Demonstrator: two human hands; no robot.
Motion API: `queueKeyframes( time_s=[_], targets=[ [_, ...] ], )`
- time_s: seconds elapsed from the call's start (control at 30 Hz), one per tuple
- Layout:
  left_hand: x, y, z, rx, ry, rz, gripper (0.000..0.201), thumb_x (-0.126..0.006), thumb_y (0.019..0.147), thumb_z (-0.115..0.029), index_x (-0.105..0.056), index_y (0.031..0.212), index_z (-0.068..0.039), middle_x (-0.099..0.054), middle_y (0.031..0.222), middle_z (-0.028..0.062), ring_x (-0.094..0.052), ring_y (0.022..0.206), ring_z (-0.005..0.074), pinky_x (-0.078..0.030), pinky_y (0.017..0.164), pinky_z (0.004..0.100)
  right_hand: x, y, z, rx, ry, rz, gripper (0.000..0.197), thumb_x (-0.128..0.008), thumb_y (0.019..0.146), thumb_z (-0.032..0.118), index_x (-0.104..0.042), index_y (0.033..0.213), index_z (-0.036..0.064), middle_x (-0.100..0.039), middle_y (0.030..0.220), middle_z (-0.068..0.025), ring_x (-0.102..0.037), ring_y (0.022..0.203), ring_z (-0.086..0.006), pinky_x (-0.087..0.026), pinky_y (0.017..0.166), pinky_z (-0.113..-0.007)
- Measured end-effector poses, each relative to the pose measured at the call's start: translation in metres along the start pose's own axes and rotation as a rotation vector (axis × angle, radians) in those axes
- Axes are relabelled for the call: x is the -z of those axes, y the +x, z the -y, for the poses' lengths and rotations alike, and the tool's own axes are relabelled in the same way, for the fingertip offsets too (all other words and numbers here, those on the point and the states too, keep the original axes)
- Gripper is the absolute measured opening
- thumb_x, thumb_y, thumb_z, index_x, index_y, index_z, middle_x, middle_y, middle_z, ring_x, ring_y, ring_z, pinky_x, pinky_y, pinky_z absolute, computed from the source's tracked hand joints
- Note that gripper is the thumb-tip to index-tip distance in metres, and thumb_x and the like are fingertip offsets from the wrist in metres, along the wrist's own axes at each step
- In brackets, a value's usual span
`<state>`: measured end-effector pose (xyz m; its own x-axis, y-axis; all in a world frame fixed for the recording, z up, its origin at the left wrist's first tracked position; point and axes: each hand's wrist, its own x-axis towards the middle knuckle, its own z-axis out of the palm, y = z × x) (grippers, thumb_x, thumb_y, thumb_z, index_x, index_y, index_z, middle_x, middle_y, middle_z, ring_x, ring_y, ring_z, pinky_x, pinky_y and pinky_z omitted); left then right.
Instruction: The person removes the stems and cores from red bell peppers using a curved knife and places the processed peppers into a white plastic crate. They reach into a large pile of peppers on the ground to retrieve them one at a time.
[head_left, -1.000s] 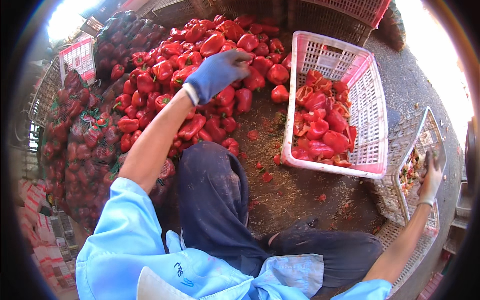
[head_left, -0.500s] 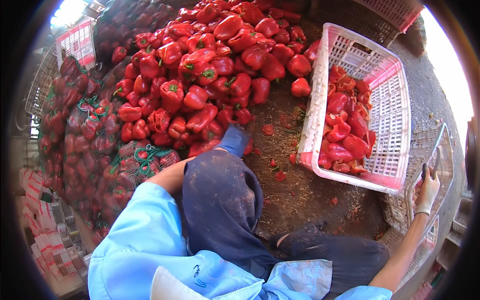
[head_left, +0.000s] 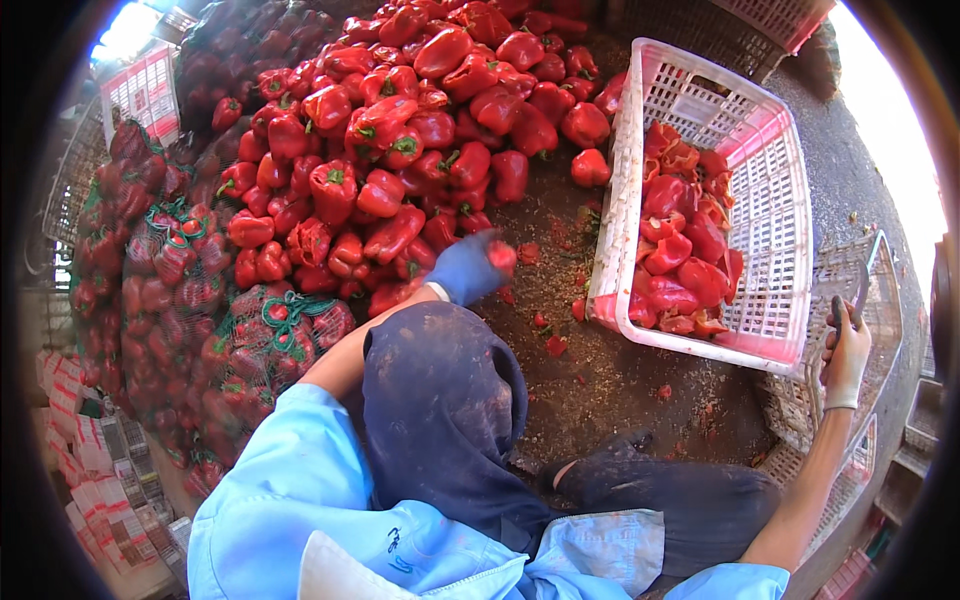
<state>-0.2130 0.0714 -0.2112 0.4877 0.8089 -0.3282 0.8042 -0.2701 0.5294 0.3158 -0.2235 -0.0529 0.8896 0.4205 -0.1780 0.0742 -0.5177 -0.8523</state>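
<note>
My left hand (head_left: 462,272), in a blue glove, is closed around a red bell pepper (head_left: 502,257) at the near edge of a large pile of red bell peppers (head_left: 400,130). Both glove and pepper are smeared by motion, so I cannot tell whether the pepper is whole. Out at the right, my right hand (head_left: 846,362) in a pale glove grips a knife (head_left: 862,288) with a dark handle, its blade pointing up and away. Between the hands, a white and pink plastic crate (head_left: 780,225) stands tilted, with cut red pepper pieces (head_left: 680,245) along its left side.
Green-tied mesh sacks of peppers (head_left: 160,290) stack up on the left. Pepper scraps (head_left: 556,346) and seeds litter the brown floor (head_left: 600,400). More white crates (head_left: 830,330) lie under and beside my right arm. My bent knee (head_left: 440,380) rises near my left forearm.
My left hand has come out from the pile's edge, rightward and slightly up, with a pepper now showing in it. The knife hand has dropped slightly left, blade still upward.
</note>
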Motion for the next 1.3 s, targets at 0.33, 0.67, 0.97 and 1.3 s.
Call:
queueKeyframes(
  time_s=[0.33, 0.67, 0.97, 1.3],
  targets=[
    [0.144, 0.006, -0.121, -0.277, -1.192, 0.427, 0.044, -0.062, 0.105, -0.040, -0.064, 0.134, -0.007, -0.074, 0.119, 0.0063, -0.071, 0.109, 0.0198, -0.057, 0.093, 0.0352, -0.109, -0.110, 0.124, -0.046, 0.274, 0.552, 0.047, -0.060, 0.109, 0.038, -0.061, 0.138, 0.0004, -0.075, 0.105, -0.0090, -0.050, 0.055, 0.0003, -0.044, 0.043, -0.018],
    [0.126, -0.049, -0.260, -0.110, -1.108, 0.559, 0.050, -0.061, 0.102, -0.061, -0.075, 0.120, -0.017, -0.078, 0.102, 0.0026, -0.074, 0.085, 0.0170, -0.057, 0.073, 0.0325, -0.146, -0.173, 0.146, 0.289, 0.448, 0.715, 0.059, -0.086, 0.090, 0.021, -0.062, 0.141, 0.0040, -0.071, 0.115, -0.0014, -0.066, 0.091, -0.0066, -0.053, 0.071, -0.020],
    [0.118, -0.059, -0.272, -0.116, -0.974, 0.688, 0.044, -0.067, 0.102, -0.053, -0.072, 0.122, -0.014, -0.075, 0.096, 0.0033, -0.070, 0.076, 0.0160, -0.057, 0.067, 0.0314, -0.117, -0.149, 0.135, 0.067, 0.545, 0.761, 0.045, -0.075, 0.099, 0.035, -0.065, 0.132, 0.0061, -0.055, 0.066, 0.0047, -0.050, 0.047, -0.0052, -0.034, 0.038, -0.022],
    [0.094, -0.036, -0.276, -0.480, -0.992, 0.389, 0.034, -0.069, 0.102, -0.034, -0.072, 0.121, -0.005, -0.073, 0.100, 0.0023, -0.068, 0.087, 0.0087, -0.056, 0.076, 0.0246, -0.118, -0.153, 0.150, 0.066, 0.420, 0.733, 0.026, -0.069, 0.102, 0.035, -0.065, 0.109, 0.0106, -0.054, 0.066, 0.0037, -0.050, 0.046, -0.0064, -0.033, 0.036, -0.024]
  ],
)
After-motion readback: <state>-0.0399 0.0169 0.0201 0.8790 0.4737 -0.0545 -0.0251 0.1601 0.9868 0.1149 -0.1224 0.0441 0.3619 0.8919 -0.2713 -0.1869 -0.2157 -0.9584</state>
